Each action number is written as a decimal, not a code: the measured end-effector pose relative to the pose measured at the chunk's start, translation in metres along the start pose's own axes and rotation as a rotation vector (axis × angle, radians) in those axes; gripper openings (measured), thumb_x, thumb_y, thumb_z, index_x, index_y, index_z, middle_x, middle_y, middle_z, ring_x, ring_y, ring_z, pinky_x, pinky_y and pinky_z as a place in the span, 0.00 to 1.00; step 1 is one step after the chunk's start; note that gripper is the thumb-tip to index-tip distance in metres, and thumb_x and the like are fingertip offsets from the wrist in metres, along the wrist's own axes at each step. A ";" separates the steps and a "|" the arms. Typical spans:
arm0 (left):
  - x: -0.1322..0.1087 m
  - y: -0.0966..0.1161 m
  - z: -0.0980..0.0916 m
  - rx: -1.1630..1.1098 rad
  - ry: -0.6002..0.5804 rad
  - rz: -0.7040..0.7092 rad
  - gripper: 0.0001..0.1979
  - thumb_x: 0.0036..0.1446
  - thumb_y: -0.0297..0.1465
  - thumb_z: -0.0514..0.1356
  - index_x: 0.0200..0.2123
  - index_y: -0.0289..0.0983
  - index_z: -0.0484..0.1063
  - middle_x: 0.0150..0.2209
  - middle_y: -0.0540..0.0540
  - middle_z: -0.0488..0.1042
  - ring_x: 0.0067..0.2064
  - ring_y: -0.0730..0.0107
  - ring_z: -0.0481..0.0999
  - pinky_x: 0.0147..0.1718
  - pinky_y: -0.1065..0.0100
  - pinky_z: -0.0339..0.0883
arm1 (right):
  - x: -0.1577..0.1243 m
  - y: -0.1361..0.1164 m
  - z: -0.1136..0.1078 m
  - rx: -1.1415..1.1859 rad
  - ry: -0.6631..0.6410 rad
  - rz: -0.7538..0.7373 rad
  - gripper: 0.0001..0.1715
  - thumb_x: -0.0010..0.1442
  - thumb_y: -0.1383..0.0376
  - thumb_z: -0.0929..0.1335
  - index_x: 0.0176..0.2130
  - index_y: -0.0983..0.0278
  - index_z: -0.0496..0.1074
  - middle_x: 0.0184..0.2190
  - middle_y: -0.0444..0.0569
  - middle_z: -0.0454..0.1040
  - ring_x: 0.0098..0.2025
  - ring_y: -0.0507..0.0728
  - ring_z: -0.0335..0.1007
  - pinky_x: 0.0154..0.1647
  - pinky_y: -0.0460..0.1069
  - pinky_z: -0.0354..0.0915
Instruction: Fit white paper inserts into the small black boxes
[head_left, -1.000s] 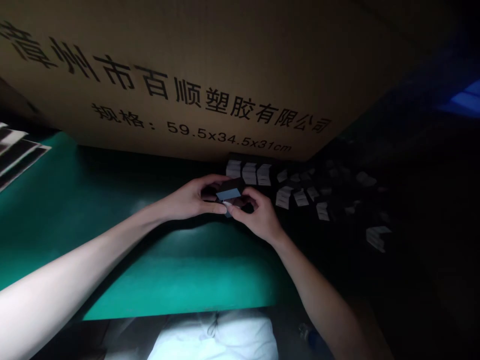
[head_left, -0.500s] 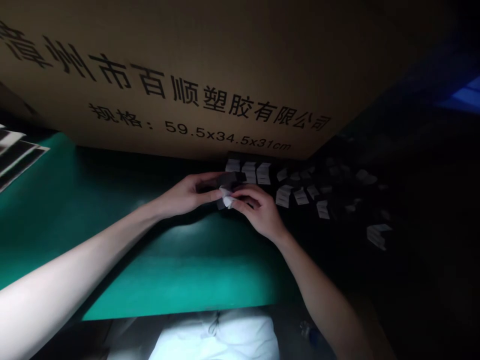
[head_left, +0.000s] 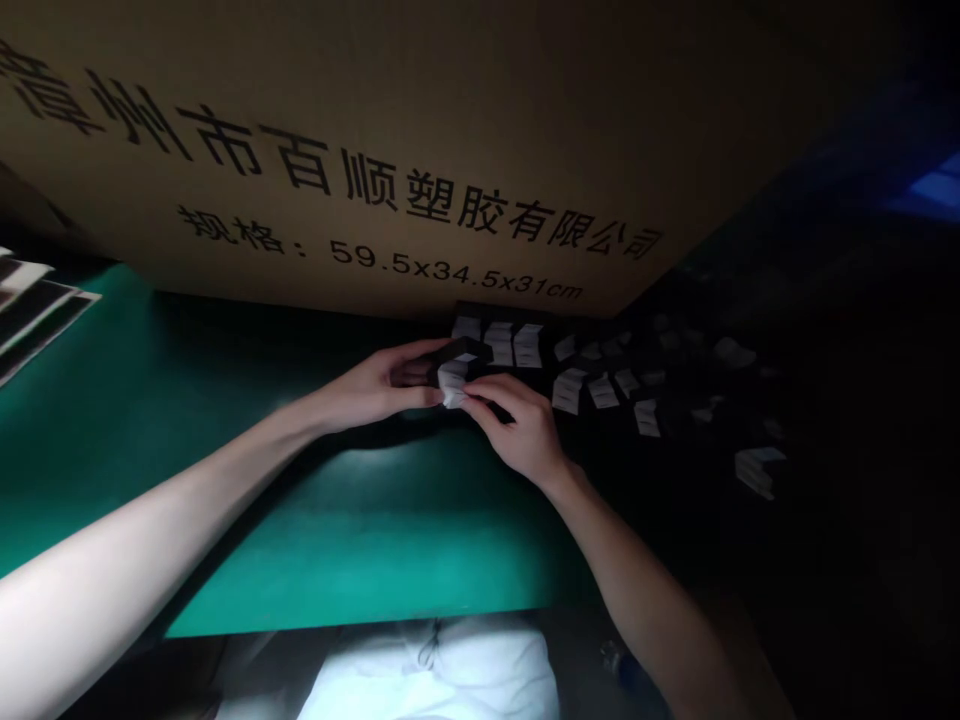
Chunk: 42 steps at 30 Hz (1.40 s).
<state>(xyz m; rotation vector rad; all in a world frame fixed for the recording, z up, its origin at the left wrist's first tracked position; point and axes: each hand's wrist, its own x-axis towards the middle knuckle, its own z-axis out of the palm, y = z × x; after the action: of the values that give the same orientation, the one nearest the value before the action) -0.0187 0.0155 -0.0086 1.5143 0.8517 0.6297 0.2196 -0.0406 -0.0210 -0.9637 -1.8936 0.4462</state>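
Both hands meet over the far edge of a green mat (head_left: pixel 360 540). My left hand (head_left: pixel 379 385) is closed around a small dark block (head_left: pixel 459 352), thumb beneath and fingers over its top. My right hand (head_left: pixel 517 425) pinches a small white paper piece (head_left: pixel 452 385) against the block's near face. Just beyond the hands lie several similar white-labelled pieces (head_left: pixel 517 345) in a loose row.
A large brown cardboard box (head_left: pixel 420 150) with black print fills the background. More small white pieces (head_left: pixel 645 415) are scattered over the dark surface to the right. Dark sheets with white borders (head_left: pixel 34 305) lie at the far left. White clothing (head_left: pixel 435 675) shows at the bottom.
The flat grey-blue face seen between my hands a second ago has turned out of sight. The white paper piece now sits folded against the dark block, and both hands shifted slightly away from me.
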 end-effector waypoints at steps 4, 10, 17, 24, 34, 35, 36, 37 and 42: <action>0.000 0.003 0.003 0.040 0.006 0.002 0.45 0.58 0.42 0.73 0.74 0.43 0.62 0.65 0.37 0.77 0.65 0.46 0.77 0.63 0.51 0.71 | 0.001 -0.003 -0.001 -0.033 -0.007 -0.066 0.09 0.71 0.64 0.71 0.47 0.57 0.83 0.42 0.49 0.84 0.45 0.57 0.82 0.48 0.52 0.80; -0.001 0.007 0.006 0.041 0.004 0.001 0.43 0.58 0.43 0.72 0.74 0.43 0.64 0.63 0.37 0.79 0.62 0.43 0.79 0.61 0.47 0.73 | 0.003 -0.007 -0.003 -0.073 -0.065 -0.001 0.08 0.69 0.61 0.71 0.45 0.54 0.83 0.41 0.48 0.84 0.43 0.58 0.82 0.47 0.54 0.80; -0.001 0.003 0.005 0.029 -0.036 0.021 0.43 0.59 0.42 0.71 0.75 0.44 0.62 0.63 0.37 0.79 0.63 0.47 0.79 0.62 0.51 0.73 | 0.001 -0.007 -0.002 -0.065 -0.061 0.004 0.08 0.70 0.61 0.71 0.43 0.55 0.83 0.41 0.48 0.84 0.42 0.57 0.82 0.45 0.53 0.79; -0.003 0.007 0.006 0.009 -0.098 0.030 0.48 0.59 0.37 0.71 0.78 0.45 0.54 0.67 0.37 0.75 0.66 0.48 0.76 0.61 0.55 0.73 | 0.001 -0.011 0.001 -0.191 -0.055 0.016 0.08 0.70 0.60 0.71 0.41 0.55 0.83 0.39 0.48 0.83 0.42 0.58 0.81 0.45 0.54 0.79; -0.002 0.004 0.005 -0.015 -0.078 -0.015 0.49 0.56 0.38 0.74 0.77 0.47 0.57 0.70 0.38 0.72 0.69 0.44 0.72 0.65 0.47 0.70 | -0.001 -0.003 0.002 0.008 -0.084 0.030 0.09 0.70 0.59 0.72 0.48 0.55 0.83 0.43 0.49 0.82 0.46 0.58 0.80 0.50 0.55 0.79; -0.002 0.003 0.004 -0.008 -0.059 -0.015 0.49 0.56 0.39 0.74 0.77 0.47 0.57 0.70 0.38 0.72 0.70 0.44 0.71 0.65 0.46 0.69 | 0.000 -0.003 0.000 0.018 -0.076 0.035 0.09 0.70 0.59 0.72 0.49 0.55 0.82 0.44 0.49 0.82 0.47 0.58 0.80 0.51 0.55 0.79; -0.001 0.002 0.003 -0.004 -0.039 -0.019 0.49 0.56 0.39 0.74 0.77 0.47 0.57 0.70 0.38 0.71 0.70 0.43 0.70 0.66 0.45 0.68 | 0.001 -0.003 -0.001 0.018 -0.063 0.046 0.09 0.70 0.59 0.72 0.49 0.55 0.82 0.44 0.50 0.82 0.48 0.58 0.80 0.51 0.55 0.79; -0.001 0.001 0.002 -0.003 -0.019 -0.026 0.49 0.56 0.40 0.74 0.77 0.48 0.57 0.70 0.38 0.71 0.71 0.43 0.70 0.67 0.44 0.67 | 0.001 -0.003 -0.003 0.011 -0.040 0.066 0.09 0.71 0.59 0.71 0.47 0.55 0.82 0.44 0.50 0.82 0.47 0.58 0.80 0.51 0.55 0.79; 0.001 -0.003 0.003 -0.032 0.075 -0.051 0.51 0.53 0.41 0.76 0.76 0.47 0.58 0.68 0.34 0.73 0.68 0.41 0.73 0.65 0.41 0.67 | 0.004 -0.002 -0.002 0.112 0.042 0.279 0.09 0.68 0.57 0.72 0.40 0.58 0.81 0.39 0.48 0.83 0.40 0.57 0.81 0.41 0.52 0.79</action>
<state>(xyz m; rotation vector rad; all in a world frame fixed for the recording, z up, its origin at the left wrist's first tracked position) -0.0164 0.0150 -0.0117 1.4435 0.9309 0.6628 0.2195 -0.0395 -0.0163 -1.1572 -1.6833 0.6829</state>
